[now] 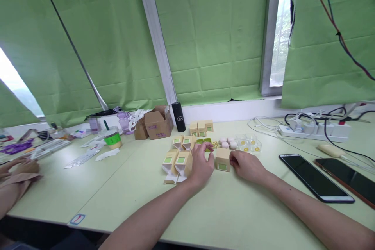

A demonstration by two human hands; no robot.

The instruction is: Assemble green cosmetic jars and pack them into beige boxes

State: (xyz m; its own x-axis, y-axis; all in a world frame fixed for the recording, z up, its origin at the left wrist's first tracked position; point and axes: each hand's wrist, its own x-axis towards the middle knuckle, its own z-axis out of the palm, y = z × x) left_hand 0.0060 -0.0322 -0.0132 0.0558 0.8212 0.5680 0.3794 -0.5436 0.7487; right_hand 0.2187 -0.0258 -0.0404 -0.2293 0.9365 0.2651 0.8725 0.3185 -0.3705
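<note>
A small tan paper box (222,160) with a green label stands upright on the table between my hands. At its right side, my right hand (246,166) is closed, with curled fingertips against the box edge. My left hand (202,165) is open to the left of that box, fingers bent and apart, with a gap between thumb and box. Beside my left hand stand several tan boxes with their flaps open (184,161). Beyond my hands lie green pieces (207,140), pale pink pieces (224,143) and clear cups with yellow centres (248,145).
Closed tan boxes (201,128) stand behind, near a black cylinder (178,117) and a cardboard carton (159,124). Phones (315,175) and a power strip (328,132) with cables lie right. At left are a drink cup (112,139) and another person's hands (22,168).
</note>
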